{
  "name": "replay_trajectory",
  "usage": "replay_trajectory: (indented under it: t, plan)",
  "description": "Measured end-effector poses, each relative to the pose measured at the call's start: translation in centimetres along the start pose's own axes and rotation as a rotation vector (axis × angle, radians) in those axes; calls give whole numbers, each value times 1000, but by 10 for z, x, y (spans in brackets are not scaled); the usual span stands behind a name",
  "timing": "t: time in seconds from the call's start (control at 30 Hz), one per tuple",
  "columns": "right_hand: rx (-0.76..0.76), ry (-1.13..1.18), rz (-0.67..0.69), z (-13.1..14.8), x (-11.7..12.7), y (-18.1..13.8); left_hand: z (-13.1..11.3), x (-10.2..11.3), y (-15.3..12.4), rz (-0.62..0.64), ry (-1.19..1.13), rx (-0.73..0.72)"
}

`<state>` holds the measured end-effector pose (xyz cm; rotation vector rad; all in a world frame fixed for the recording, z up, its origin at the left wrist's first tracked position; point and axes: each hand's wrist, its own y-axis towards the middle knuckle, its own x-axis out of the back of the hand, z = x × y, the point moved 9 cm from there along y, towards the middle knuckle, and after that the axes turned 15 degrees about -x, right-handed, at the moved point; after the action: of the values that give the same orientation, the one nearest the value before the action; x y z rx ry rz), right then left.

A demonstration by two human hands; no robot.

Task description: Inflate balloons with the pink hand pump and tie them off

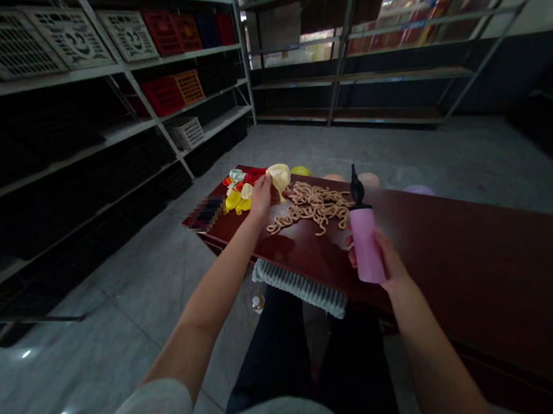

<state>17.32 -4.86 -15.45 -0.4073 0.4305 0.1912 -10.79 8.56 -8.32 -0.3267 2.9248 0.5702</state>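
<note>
My left hand point(261, 200) pinches a limp cream-coloured balloon point(279, 176) above the dark red table point(468, 240). In my right hand point(389, 260) is a pink hand-held balloon pump point(367, 245), its black nozzle point(356, 187) pointing up. The fingers wrap round the pump's body, and the balloon and nozzle are well apart. Between the two hands lies a tangled heap of beige, cord-like strands point(316, 202). Yellow uninflated balloons point(236, 201) lie beside my left hand, with red and pale ones behind them.
A pixelated dark flat object point(207, 212) sits at the table's left corner. Rounded balloons, including a purple one point(418, 190), show past the far edge. A grey ribbed cloth point(299, 287) hangs at the near edge. Below stands a bottle point(258, 304). Shelves with crates point(128, 35) line the left.
</note>
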Motion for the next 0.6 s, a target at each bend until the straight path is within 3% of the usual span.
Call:
replay_trajectory:
  t: [0.13,0.23,0.33,0.47,0.6]
  plan:
    - [-48,-37,46,-7,-4,0,55,-54,-45,35,-389,427]
    - [-47,-30,36,-7,-3,1,79,-89,-67,102,-625,581]
    - [-47,-15,13,-6,-2,0,87,-103,-73,145,-724,553]
    - [-74,-28,-23,-7,-3,-5,78,-99,-73,196,-701,428]
    - [-111,-65,-45,-7,-7,-8,79,-93,-79,227,-671,505]
